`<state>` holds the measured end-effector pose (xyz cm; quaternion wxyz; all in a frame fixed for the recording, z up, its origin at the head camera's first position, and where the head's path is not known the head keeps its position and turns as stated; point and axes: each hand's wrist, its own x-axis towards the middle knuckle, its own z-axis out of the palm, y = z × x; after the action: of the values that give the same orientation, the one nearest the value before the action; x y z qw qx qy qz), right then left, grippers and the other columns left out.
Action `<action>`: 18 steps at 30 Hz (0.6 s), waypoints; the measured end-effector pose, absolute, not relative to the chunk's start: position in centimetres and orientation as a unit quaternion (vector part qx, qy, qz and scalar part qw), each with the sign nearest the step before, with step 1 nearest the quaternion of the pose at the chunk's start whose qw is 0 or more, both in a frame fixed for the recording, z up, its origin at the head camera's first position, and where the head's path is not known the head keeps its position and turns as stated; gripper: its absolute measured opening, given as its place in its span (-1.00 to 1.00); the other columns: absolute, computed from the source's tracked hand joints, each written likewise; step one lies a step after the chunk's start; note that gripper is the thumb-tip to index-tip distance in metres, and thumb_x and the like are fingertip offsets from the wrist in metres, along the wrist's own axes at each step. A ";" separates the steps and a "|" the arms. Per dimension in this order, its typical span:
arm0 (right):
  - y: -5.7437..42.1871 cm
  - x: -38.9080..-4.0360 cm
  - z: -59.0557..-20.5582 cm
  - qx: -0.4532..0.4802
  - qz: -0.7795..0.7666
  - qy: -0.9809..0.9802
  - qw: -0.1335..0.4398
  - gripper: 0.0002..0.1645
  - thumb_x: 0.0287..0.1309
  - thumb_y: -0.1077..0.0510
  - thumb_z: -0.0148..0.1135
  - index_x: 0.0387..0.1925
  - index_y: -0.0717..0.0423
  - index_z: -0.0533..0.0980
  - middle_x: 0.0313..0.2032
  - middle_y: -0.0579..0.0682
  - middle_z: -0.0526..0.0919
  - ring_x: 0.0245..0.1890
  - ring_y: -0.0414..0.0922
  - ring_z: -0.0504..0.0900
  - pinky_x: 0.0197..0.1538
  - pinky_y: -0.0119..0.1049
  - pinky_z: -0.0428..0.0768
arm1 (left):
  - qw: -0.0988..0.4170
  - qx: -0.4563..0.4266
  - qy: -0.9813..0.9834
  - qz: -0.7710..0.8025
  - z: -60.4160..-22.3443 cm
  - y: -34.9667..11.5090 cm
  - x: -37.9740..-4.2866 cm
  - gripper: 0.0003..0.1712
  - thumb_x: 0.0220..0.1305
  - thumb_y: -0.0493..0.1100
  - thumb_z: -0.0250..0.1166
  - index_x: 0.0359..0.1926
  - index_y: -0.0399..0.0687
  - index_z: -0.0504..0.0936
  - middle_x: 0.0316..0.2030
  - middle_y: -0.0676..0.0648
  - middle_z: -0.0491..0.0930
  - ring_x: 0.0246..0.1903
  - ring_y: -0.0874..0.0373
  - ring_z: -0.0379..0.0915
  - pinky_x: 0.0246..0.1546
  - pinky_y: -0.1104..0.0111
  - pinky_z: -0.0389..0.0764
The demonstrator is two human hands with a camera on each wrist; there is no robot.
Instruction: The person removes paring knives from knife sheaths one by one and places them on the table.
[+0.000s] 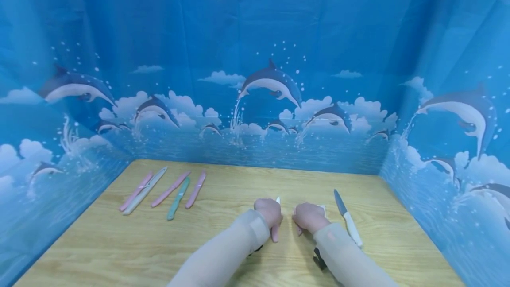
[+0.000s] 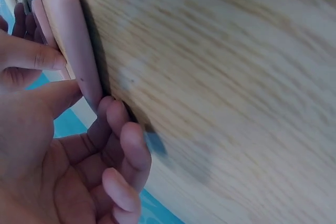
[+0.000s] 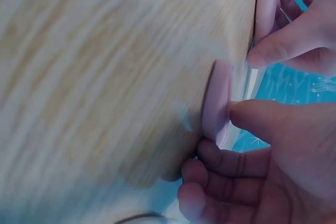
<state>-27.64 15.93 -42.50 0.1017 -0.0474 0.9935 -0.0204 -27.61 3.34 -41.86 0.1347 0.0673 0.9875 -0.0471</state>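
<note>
Near the middle of the table, my left hand (image 1: 268, 211) pinches the pink handle (image 2: 79, 45) of a knife between thumb and fingertips. Its bright blade tip (image 1: 278, 199) shows just past the hand in the head view. Beside it, my right hand (image 1: 310, 217) pinches the pink handle (image 3: 216, 103) of another tool. A pale end (image 1: 323, 207) of that tool pokes out beyond the knuckles; the rest is hidden, so its kind cannot be told. Both handles lie at the table surface. A white-handled knife (image 1: 351, 227) with a grey blade lies right of my right hand.
On the table's left lie several slim knives: a white one (image 1: 139, 199) touching a pink one (image 1: 130, 199), another pink one (image 1: 170, 189), a green one (image 1: 178, 200) and a further pink one (image 1: 196, 190). Blue dolphin-print curtains (image 1: 255, 145) border the wooden table (image 1: 119, 251).
</note>
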 end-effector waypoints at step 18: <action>15.7 -27.4 -43.1 -0.077 0.039 0.992 0.095 -0.63 -0.17 0.19 0.48 -0.73 0.07 0.38 -0.57 0.00 0.53 -0.56 -0.11 0.46 -0.46 -0.31 0.45 | -0.022 -0.002 0.995 0.097 -41.7 -4.7 -30.8 -0.16 0.29 0.33 0.13 0.38 -0.11 0.26 0.28 -0.30 0.30 0.25 -0.21 0.27 0.10 -0.05 0.49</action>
<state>-27.42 15.68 -43.10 0.0952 -0.0769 0.9917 0.0385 -30.78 -4.73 -41.73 -0.0222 -0.0016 0.9950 0.0974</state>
